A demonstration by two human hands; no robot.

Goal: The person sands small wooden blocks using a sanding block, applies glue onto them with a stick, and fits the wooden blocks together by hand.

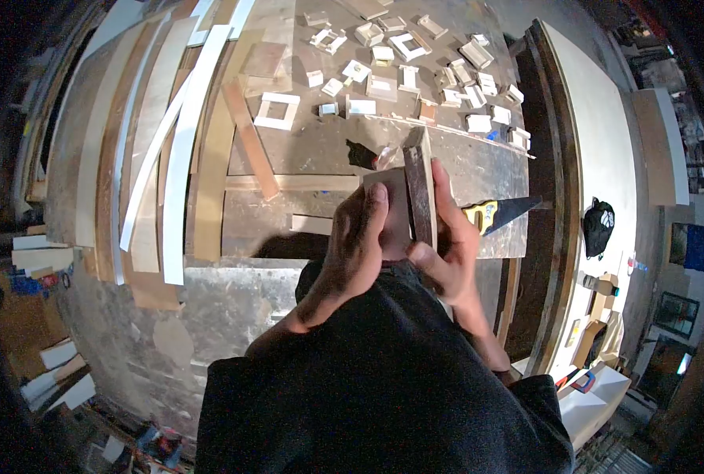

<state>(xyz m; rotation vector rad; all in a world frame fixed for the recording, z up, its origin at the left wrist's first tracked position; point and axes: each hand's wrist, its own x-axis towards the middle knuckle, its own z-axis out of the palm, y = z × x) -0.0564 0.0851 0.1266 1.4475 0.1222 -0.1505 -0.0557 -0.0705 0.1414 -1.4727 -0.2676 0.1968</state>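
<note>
Close in front of my chest I hold a small wooden piece with both hands. It has a flat brownish panel [389,205] and a thicker board [421,186] standing along the panel's right side; I cannot tell whether the two are joined. My left hand [356,237] grips the panel's left edge, thumb lying on its face. My right hand [451,245] is closed around the board, fingers behind and thumb at the lower end. On the table to the right lies a handsaw [510,213] with a yellow handle. A small black scrap [360,153] is just beyond my hands.
Several small wooden frames and blocks [381,87] cover the far table. Long wood strips [186,158] lie at the left, some overhanging the table's near edge. A white-topped bench [597,134] stands at the right, with a black bag [599,227] on it.
</note>
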